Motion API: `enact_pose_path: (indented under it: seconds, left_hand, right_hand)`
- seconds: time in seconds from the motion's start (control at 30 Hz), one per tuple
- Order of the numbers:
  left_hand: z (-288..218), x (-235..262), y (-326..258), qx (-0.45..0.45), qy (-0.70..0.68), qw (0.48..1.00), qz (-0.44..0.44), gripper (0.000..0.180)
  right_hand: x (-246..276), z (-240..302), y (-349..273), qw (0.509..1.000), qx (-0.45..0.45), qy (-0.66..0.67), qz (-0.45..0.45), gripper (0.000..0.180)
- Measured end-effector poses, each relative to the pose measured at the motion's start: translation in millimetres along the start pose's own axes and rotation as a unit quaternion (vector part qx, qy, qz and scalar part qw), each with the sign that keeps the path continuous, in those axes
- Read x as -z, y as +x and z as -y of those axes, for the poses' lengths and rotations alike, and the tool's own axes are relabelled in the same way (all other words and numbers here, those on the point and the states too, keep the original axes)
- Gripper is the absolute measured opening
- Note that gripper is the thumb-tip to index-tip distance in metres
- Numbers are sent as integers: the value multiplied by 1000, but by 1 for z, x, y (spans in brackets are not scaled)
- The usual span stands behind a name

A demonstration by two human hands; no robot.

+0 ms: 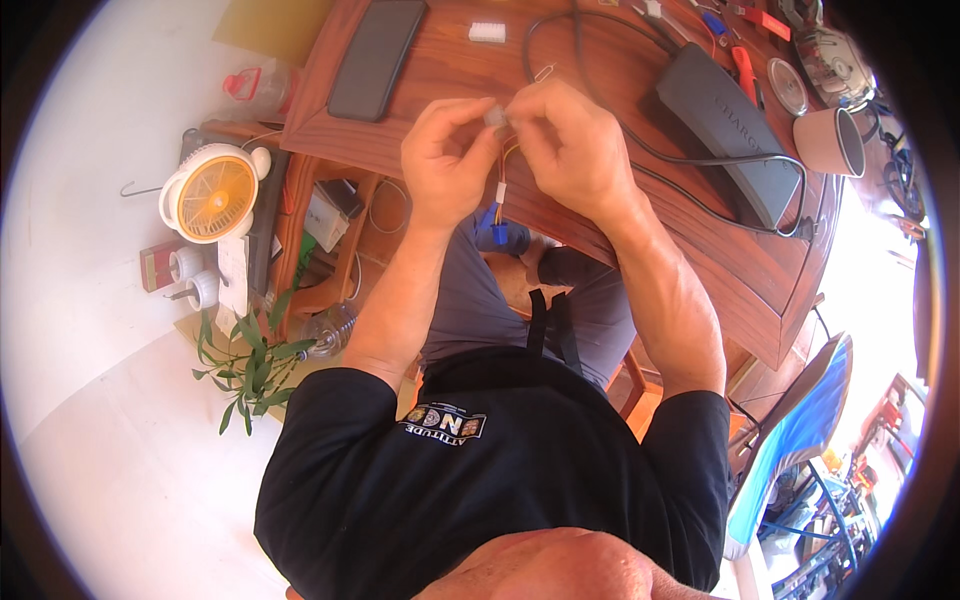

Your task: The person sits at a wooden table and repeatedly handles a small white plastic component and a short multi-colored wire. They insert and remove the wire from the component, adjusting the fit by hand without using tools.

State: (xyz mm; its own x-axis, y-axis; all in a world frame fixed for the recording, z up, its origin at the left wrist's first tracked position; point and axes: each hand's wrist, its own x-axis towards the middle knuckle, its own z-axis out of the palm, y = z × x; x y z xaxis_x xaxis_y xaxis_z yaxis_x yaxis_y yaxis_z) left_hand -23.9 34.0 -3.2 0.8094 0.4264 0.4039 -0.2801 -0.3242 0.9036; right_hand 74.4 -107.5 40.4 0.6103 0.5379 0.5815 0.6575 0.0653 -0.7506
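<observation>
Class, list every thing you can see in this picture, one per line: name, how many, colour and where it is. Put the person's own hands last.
Small connector with wires: one, white with orange and blue wires, between both hands.
Phone: one, black, far left of the wooden desk.
Flat case: one, dark grey, right side of desk.
Cable: one, black, looping across desk.
Mug: one, pinkish-beige, right edge of desk.
Small fan: one, white and yellow, left of the desk.
Plant: one, green, on the floor below the fan.
Left hand: fingers pinching the connector.
Right hand: fingers pinching the connector.
</observation>
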Motion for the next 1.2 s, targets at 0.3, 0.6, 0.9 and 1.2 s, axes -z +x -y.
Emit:
enact_pose_path:
  seconds: [0.3,0.6,0.9,1.2]
  left_hand:
    - [-3,-10,3,49,-88,994,-45,27]
    - [-6,-10,1,51,-111,991,-47,26]
    - [-4,-10,0,44,-107,992,-59,28]
    - [-4,-9,1,39,-114,991,-49,28]
  right_hand:
    - [-2,-4,-1,999,37,-15,-19,9]
    - [-5,-3,-2,1000,3,7,1,8]
    - [-4,-6,-2,998,54,5,-13,11]
    - [-4,-4,-1,999,44,-6,-9,11]
